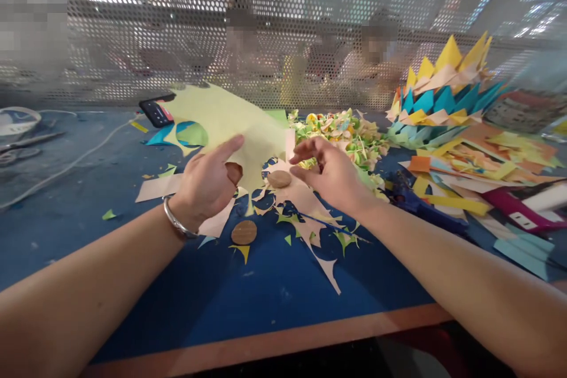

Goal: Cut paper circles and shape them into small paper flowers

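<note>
My left hand (208, 180), with a metal bangle on the wrist, pinches a pale yellow paper sheet (230, 121) and lifts it off the blue table (248, 295); a round brown disc (234, 172) shows against its palm. My right hand (330, 174) hovers just right of the sheet with fingers curled and apart, holding nothing. A second round wooden disc (279, 179) lies between the hands on peach paper scraps (305, 201). A third disc (244, 232) lies nearer me on the table.
A heap of small green, yellow and peach cuttings (345, 130) lies behind my right hand. Folded coloured paper points (443, 94) and loose sheets (491, 159) fill the right side. A phone (156, 111) and a white cable (66, 168) lie at left. People sit behind a perforated screen (283, 29).
</note>
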Demonstrator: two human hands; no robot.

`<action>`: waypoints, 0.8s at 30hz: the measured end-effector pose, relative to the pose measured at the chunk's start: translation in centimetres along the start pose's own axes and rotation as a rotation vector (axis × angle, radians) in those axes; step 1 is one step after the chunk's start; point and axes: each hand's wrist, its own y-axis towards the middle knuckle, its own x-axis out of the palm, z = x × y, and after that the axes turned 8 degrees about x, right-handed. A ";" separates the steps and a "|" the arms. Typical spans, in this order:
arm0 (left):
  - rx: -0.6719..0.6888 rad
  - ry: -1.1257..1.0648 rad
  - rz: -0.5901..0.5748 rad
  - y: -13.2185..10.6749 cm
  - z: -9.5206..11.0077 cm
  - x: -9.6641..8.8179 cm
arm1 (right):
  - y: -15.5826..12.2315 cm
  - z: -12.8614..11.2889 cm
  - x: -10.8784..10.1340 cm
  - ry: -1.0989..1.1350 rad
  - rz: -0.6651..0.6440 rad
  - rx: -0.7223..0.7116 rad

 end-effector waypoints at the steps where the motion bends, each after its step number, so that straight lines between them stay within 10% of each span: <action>1: -0.019 -0.061 -0.006 0.3 0.0 -0.2 | 0.0 0.0 0.2 -0.101 -0.046 -0.015; 8: -0.133 -0.149 0.006 0.7 0.0 -0.7 | 0.4 0.0 1.4 -0.512 -0.162 0.014; 24: -0.161 -0.089 0.114 0.9 0.6 -0.8 | 0.5 0.1 1.7 -0.408 -0.221 0.031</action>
